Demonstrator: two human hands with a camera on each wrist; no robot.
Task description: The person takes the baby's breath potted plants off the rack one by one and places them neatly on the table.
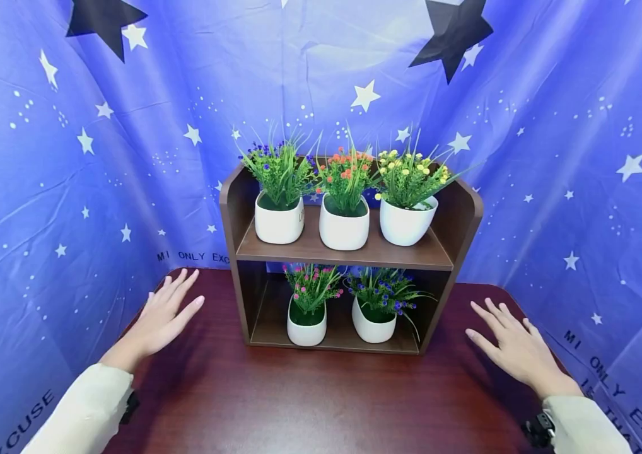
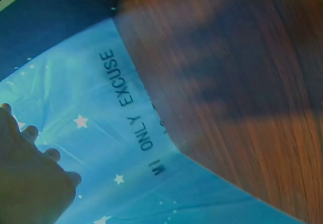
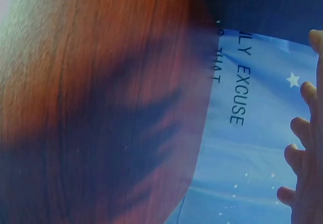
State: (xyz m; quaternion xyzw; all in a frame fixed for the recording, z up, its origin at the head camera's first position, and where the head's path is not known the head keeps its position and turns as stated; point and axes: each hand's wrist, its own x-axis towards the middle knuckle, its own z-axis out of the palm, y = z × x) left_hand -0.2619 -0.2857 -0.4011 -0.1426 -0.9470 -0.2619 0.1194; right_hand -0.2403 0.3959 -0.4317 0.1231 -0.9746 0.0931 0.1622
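Note:
My left hand (image 1: 161, 317) hovers with spread fingers over the table's left side, holding nothing; its shadow falls on the wood in the left wrist view. On the other side my right hand (image 1: 516, 347) is likewise spread and holds nothing. Between them stands a brown two-tier shelf (image 1: 344, 253). Its upper tier bears a purple-flowered potted plant (image 1: 279, 224), an orange-flowered one (image 1: 345, 228) and a yellow-flowered one (image 1: 407, 224). On the lower tier sit a pink-flowered potted plant (image 1: 306, 329) and a blue-purple-flowered one (image 1: 374, 325). All the pots are white.
The dark red wooden table (image 1: 332, 403) extends in front of the shelf. A blue curtain (image 1: 185, 82) with stars and lettering surrounds it at the back and both sides, close beyond each hand.

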